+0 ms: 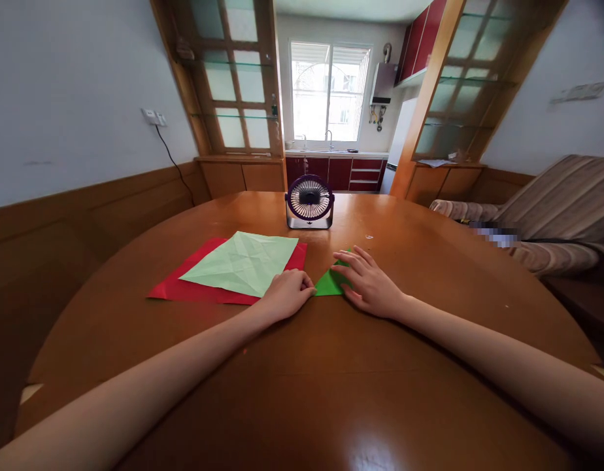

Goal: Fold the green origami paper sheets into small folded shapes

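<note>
A bright green piece of folded paper (pixel 328 284), roughly triangular, lies on the wooden table between my hands. My left hand (pixel 288 294) has its fingers closed at the paper's left corner, pinching or pressing it. Over the paper's right part rests my right hand (pixel 369 282), fingers spread and partly covering it. Left of the green piece, a creased pale green sheet (pixel 238 261) lies on top of red paper (pixel 172 288). My left wrist is right by the lower edge of these sheets.
A small dark fan (pixel 310 201) on a stand is at the far side of the round wooden table (pixel 302 392). A striped armchair (pixel 552 203) stands to the right. Behind are glass-shelved cabinets (pixel 233 78) and a kitchen window (pixel 331 91).
</note>
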